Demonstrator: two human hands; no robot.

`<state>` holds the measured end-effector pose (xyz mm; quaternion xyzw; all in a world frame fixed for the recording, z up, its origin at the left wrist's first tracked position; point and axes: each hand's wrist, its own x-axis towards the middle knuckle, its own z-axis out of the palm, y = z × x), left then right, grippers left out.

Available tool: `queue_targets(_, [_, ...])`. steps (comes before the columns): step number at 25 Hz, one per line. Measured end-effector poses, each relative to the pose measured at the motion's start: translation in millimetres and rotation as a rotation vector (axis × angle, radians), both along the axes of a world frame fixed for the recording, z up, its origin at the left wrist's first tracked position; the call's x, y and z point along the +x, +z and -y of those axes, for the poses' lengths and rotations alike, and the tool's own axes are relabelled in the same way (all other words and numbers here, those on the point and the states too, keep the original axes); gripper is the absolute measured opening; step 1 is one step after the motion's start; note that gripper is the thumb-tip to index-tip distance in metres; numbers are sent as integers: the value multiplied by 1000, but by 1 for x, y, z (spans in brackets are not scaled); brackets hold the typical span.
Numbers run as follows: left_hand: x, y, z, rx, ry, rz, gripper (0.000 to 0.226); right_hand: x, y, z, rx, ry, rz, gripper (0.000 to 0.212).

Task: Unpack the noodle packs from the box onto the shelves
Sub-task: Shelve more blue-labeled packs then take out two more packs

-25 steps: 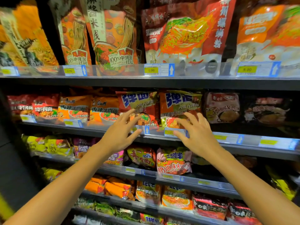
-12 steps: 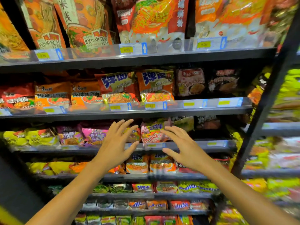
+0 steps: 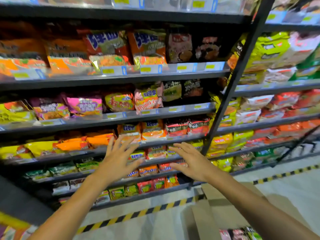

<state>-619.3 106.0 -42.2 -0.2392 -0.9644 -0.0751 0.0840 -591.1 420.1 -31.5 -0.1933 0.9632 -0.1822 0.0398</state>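
I see my left hand [image 3: 119, 161] and right hand [image 3: 192, 161] out in the air, fingers spread wide, holding nothing. Shiny, crinkly noodle packs [image 3: 149, 99] fill the dark metal shelves [image 3: 121, 78]. The brown cardboard box [image 3: 206, 220] sits open on the floor below my right arm.

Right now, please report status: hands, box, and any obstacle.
Left hand and right hand open, empty, before the shelves. Cardboard box open on floor below, packs inside. Nothing in the way.
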Motion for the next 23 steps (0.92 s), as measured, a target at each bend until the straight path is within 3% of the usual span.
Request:
queue_targets(7, [33,-43,-64,-15,-133,173,82,83,-40,-77,14,-211,98,89])
queue_targets(11, [52,-58,-138,-44,-226,249,85,139,-57,-154,-1,-325,118,69])
queue_targets(14, [77,-72,-227,-36,-335,296,92,194,-66,-229,9,-443,157,70])
queue_targets(19, [132,-103,-380,-100,-489,362,69,288,-92,-360,-16,-606,223,75])
queue_targets(23, [168,-123,-470,-148,-549,419,78,334,-106,-444,-76,-683,287,75])
